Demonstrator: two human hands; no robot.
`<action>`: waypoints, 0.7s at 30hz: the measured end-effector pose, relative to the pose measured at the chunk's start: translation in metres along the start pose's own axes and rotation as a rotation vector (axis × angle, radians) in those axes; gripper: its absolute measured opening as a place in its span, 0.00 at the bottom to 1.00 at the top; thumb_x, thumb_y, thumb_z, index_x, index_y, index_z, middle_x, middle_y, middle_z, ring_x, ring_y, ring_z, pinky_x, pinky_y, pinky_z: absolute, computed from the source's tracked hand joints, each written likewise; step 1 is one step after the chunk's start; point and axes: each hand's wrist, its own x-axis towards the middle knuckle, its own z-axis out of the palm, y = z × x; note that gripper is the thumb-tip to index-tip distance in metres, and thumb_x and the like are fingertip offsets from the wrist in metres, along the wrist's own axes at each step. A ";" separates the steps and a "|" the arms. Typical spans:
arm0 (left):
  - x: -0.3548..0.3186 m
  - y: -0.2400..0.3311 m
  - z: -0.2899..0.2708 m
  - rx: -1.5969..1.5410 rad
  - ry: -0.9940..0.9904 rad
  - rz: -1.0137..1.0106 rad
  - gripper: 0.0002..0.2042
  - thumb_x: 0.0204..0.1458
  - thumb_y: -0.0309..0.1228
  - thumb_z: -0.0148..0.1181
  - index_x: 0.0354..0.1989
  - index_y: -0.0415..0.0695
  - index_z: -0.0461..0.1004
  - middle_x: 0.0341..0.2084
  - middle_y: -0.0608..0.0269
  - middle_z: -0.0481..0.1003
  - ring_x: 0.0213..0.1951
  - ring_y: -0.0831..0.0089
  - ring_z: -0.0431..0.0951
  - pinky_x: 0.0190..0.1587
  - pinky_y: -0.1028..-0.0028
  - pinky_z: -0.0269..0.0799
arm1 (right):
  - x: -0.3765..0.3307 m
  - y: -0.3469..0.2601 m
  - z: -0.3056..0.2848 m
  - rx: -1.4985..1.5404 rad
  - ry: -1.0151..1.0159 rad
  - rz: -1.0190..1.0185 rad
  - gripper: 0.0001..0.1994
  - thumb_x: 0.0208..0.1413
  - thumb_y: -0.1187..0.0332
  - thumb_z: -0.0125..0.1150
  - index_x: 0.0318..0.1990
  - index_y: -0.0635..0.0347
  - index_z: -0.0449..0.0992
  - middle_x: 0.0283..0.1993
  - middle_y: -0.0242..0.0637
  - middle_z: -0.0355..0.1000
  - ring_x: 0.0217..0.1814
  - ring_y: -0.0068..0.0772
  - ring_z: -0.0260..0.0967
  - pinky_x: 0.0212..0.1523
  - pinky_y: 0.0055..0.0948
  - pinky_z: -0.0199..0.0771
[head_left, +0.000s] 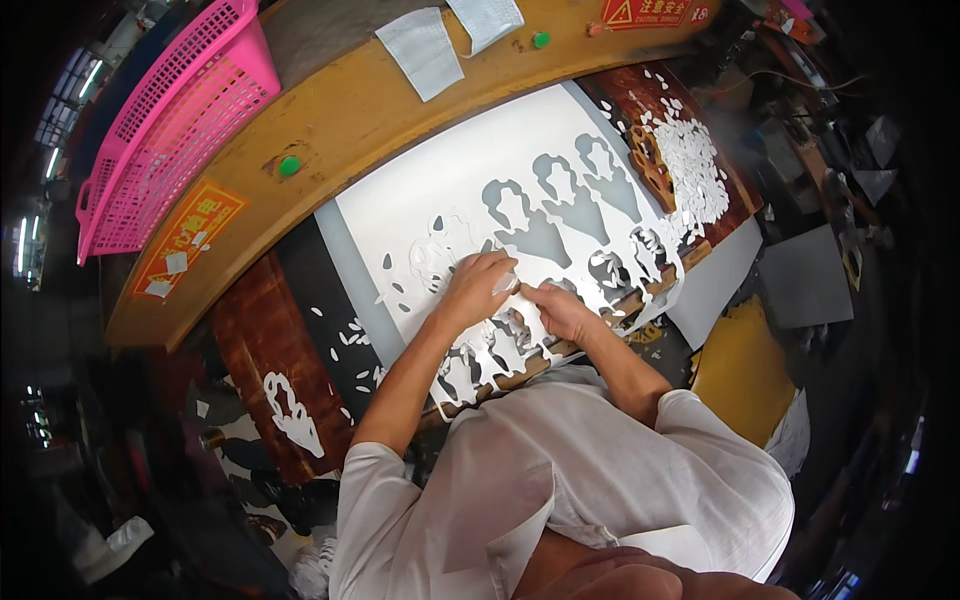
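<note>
A white sheet (400,215) with rows of cut-out shapes lies on a grey board (352,270) in front of me. Over the near part of the sheet, my left hand (478,288) is closed, its fingers curled on a small white cut piece (507,283). Close beside it on the right, my right hand (562,312) is closed too, thumb and fingertips pinched at the edge of that piece. What lies inside the right pinch is hidden. A brown cutting die (650,168) rests at the sheet's right edge.
A wide yellow machine beam (345,125) with a green button (290,166) crosses behind the sheet. On it stands a pink basket (175,135). Small white offcuts (692,170) are heaped at the right. One white cut shape (292,415) lies on the reddish-brown surface (265,345) at left.
</note>
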 end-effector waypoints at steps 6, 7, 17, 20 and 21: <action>0.004 0.002 0.000 0.071 0.029 -0.015 0.28 0.49 0.25 0.69 0.62 0.48 0.78 0.59 0.56 0.75 0.60 0.52 0.73 0.64 0.56 0.68 | 0.000 -0.007 0.009 -0.034 0.012 0.027 0.15 0.73 0.62 0.61 0.59 0.59 0.78 0.49 0.32 0.80 0.44 0.26 0.79 0.42 0.30 0.85; 0.004 0.003 0.004 0.086 0.015 -0.054 0.27 0.49 0.25 0.68 0.62 0.48 0.78 0.59 0.57 0.75 0.60 0.52 0.74 0.64 0.56 0.68 | 0.000 -0.008 0.012 -0.023 0.044 0.011 0.14 0.73 0.61 0.60 0.58 0.59 0.78 0.48 0.33 0.80 0.43 0.26 0.79 0.40 0.30 0.85; 0.007 -0.067 -0.142 -0.924 1.033 -0.665 0.16 0.72 0.34 0.52 0.60 0.35 0.76 0.49 0.54 0.81 0.51 0.62 0.81 0.57 0.60 0.78 | 0.010 0.017 0.011 -0.086 0.230 0.021 0.14 0.73 0.60 0.59 0.52 0.62 0.80 0.34 0.34 0.76 0.26 0.27 0.72 0.22 0.30 0.74; -0.029 -0.088 -0.233 -0.871 1.140 -0.266 0.18 0.73 0.35 0.51 0.62 0.35 0.73 0.50 0.52 0.79 0.48 0.64 0.82 0.51 0.64 0.80 | 0.009 0.013 0.010 -0.195 0.253 0.048 0.15 0.73 0.59 0.59 0.49 0.64 0.80 0.31 0.34 0.77 0.25 0.28 0.73 0.23 0.31 0.76; -0.045 -0.085 -0.254 -0.802 1.081 -0.192 0.18 0.73 0.34 0.50 0.64 0.35 0.71 0.50 0.52 0.79 0.48 0.63 0.82 0.51 0.64 0.81 | 0.004 0.007 0.011 -0.292 0.302 0.087 0.17 0.72 0.57 0.60 0.50 0.65 0.80 0.32 0.35 0.78 0.25 0.27 0.73 0.23 0.31 0.76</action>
